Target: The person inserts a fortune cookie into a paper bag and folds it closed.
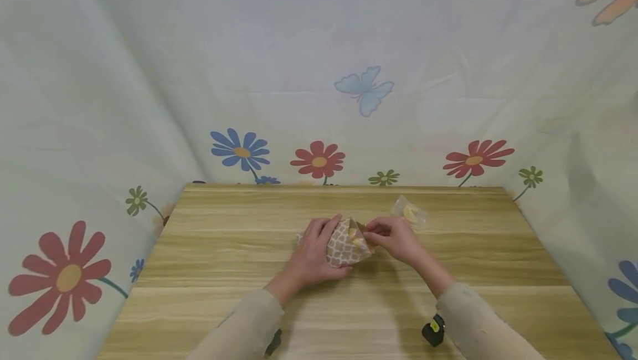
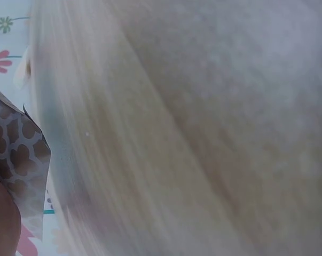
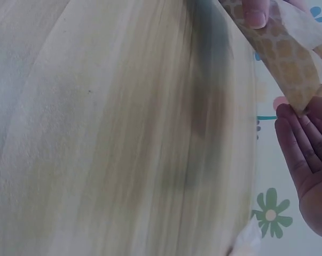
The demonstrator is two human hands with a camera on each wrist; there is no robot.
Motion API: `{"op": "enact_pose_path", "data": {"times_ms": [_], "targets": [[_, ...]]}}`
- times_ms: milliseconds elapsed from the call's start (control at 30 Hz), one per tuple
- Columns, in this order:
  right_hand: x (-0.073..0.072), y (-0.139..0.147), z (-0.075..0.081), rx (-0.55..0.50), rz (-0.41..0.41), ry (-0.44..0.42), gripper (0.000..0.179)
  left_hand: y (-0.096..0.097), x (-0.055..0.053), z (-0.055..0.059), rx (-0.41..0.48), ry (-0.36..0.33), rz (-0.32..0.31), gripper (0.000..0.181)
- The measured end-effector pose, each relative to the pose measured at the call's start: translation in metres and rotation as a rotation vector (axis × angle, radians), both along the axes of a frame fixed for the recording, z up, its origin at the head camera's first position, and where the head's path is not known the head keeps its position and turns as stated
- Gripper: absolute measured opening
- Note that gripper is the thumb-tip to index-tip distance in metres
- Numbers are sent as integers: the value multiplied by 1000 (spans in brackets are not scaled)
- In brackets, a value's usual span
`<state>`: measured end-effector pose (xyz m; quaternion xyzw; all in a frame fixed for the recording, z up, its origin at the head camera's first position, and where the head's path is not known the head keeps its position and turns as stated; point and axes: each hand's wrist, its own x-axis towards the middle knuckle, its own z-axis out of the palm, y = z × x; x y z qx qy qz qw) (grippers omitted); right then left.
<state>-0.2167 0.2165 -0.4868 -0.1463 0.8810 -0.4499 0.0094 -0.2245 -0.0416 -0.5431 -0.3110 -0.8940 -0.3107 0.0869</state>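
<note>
A tan paper bag (image 1: 341,246) with a white lattice print is tilted over the table, its mouth toward the right. Pale yellow pieces (image 1: 355,238) show inside the mouth. My left hand (image 1: 314,252) grips the bag around its body from the left, thumb along the near side. At the bag's mouth, my right hand (image 1: 396,240) pinches the edge; in the right wrist view its fingers (image 3: 305,138) meet the pointed corner of the printed paper (image 3: 286,58). Only a sliver of the left hand and part of the printed bag (image 2: 22,154) show in the left wrist view.
Behind the right hand lies a small clear plastic bag (image 1: 410,213) holding a yellow piece. Everything is on a wood-grain table (image 1: 224,227), with a flower-printed cloth (image 1: 299,72) hanging behind and at the sides. A black device (image 1: 433,331) sits by the right sleeve.
</note>
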Motion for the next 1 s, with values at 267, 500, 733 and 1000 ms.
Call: {"op": "enact_pose_path", "data": {"times_ms": [267, 500, 733, 1000], "targets": [[0, 0, -3, -61, -5, -43, 6, 1, -1, -1, -14, -9, -11, 127], [1, 2, -2, -92, -9, -65, 9, -2, -4, 2, -69, -91, -31, 135], [2, 3, -3, -128, -6, -94, 12, -3, -7, 4, -105, -174, -37, 137], [6, 7, -6, -179, 16, -137, 16, -3, -6, 3, -104, -234, -35, 134]]}}
